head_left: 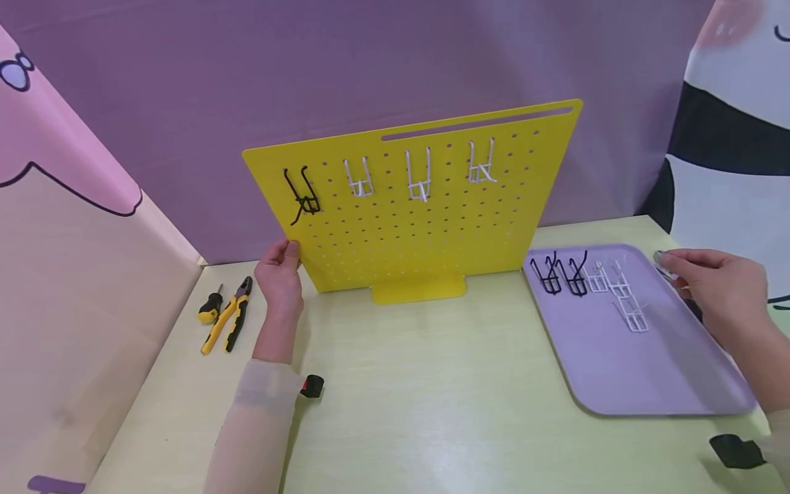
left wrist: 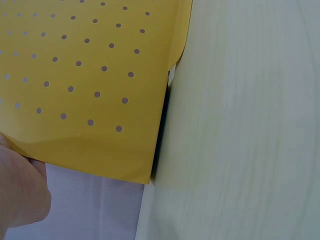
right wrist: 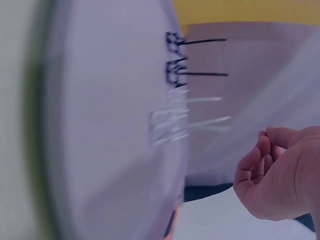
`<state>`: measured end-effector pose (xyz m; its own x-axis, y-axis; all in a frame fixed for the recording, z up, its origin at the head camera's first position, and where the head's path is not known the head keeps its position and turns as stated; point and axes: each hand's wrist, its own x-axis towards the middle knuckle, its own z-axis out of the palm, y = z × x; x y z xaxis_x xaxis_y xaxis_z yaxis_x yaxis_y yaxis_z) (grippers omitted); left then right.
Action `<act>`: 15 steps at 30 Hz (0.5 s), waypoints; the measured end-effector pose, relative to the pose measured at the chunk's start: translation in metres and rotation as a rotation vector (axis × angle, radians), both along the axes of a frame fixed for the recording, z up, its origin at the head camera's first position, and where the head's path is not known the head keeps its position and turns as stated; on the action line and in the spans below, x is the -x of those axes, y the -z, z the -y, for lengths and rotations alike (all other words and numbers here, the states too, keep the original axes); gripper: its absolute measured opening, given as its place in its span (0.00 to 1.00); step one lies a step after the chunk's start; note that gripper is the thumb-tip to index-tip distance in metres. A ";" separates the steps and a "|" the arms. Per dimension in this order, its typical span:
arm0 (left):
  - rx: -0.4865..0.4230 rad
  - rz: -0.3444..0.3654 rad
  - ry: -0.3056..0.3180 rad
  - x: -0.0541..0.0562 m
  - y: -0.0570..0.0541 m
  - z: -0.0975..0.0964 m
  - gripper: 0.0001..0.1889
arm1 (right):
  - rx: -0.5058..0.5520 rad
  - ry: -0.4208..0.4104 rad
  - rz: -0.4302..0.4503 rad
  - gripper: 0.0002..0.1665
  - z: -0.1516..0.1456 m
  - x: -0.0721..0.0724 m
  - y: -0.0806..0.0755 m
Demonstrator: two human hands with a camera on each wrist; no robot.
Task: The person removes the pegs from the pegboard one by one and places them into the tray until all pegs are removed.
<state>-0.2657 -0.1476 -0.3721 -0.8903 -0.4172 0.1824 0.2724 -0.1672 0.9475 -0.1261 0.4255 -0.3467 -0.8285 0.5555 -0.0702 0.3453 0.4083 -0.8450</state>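
A yellow pegboard (head_left: 401, 240) stands upright on its foot, with one black wire hook (head_left: 306, 203) and three white wire hooks (head_left: 420, 186) along its upper part. My left hand (head_left: 280, 281) grips the board's left edge, thumb on the front and fingers behind. In the left wrist view, that hand (left wrist: 22, 187) shows only partly. My right hand (head_left: 719, 288) hovers by the right rim of a purple tray (head_left: 654, 384), fingers loosely bent; I see nothing held in the right wrist view. On the tray lie two black hooks (head_left: 575, 280) and three white hooks (head_left: 631, 315).
Yellow-and-black pliers (head_left: 234, 312) and a short screwdriver (head_left: 212, 306) lie on the pale wooden table (head_left: 444, 398), left of my left hand. Behind the board hangs a purple cloth backdrop (head_left: 308, 62); a printed curtain (head_left: 734, 185) stands at the right.
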 end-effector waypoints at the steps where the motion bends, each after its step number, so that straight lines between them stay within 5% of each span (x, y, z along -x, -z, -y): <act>1: 0.004 0.002 -0.001 0.000 0.000 0.000 0.15 | 0.023 0.000 -0.020 0.20 0.003 0.001 -0.003; 10: -0.011 0.006 0.002 0.000 -0.001 0.000 0.15 | 0.102 -0.024 -0.079 0.30 0.037 0.009 -0.033; 15: -0.011 0.008 0.007 0.000 -0.001 0.000 0.15 | 0.161 -0.091 -0.209 0.20 0.062 0.012 -0.046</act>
<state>-0.2654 -0.1479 -0.3710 -0.8949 -0.4125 0.1705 0.2634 -0.1795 0.9479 -0.1381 0.3633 -0.3004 -0.8801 0.4741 0.0260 0.1251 0.2843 -0.9505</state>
